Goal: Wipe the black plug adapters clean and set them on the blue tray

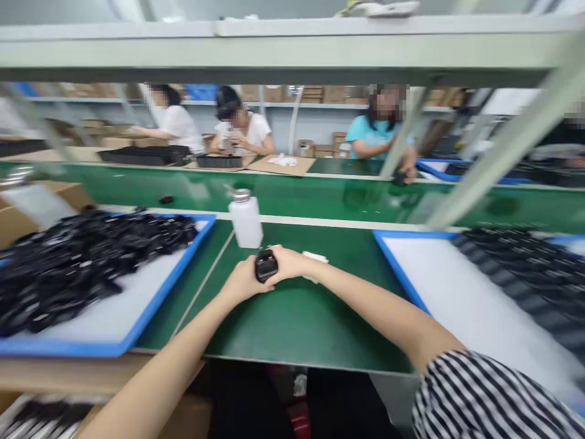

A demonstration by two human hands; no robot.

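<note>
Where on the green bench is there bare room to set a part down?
Bare green bench lies between the left hand and the front edge, and between the right forearm and right tray, whose left side is bare too. Crowded: the left tray, heaped with black parts, and the spot around the right hand and white bottle.

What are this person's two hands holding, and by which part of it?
A black piece, held by its sides between the left hand and right hand.
</note>
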